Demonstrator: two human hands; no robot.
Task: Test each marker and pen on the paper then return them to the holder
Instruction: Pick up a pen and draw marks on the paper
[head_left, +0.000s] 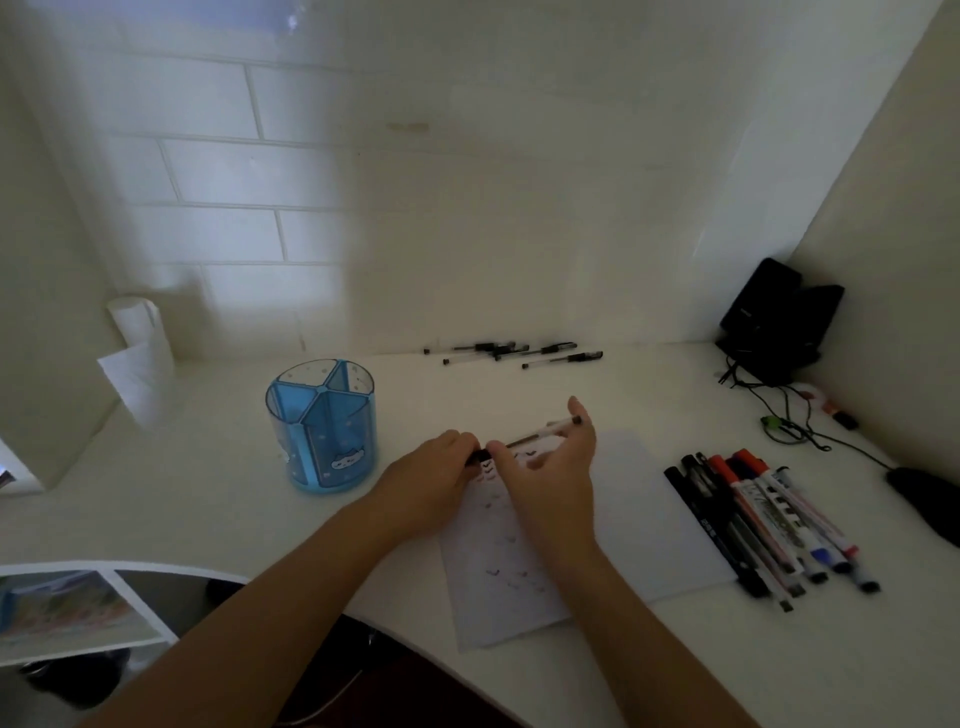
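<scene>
Left hand (431, 478) pinches pen (540, 434) at black cap end, right hand (550, 483) grips barrel, over paper (498, 587) already scribbled. Holder (322, 415) looks empty. Loose pens (519, 352) and markers (769, 519) on desk (649, 395), none returned.

I count one holder (332, 431), five pens (511, 352) near wall I think, one pen (540, 434) more in front, about seven markers (763, 519), two paper sheets (493, 587), one paper roll (143, 332).

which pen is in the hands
The clear pen over the paper, held by left hand and right hand; the other pens lie by the back wall.
</scene>
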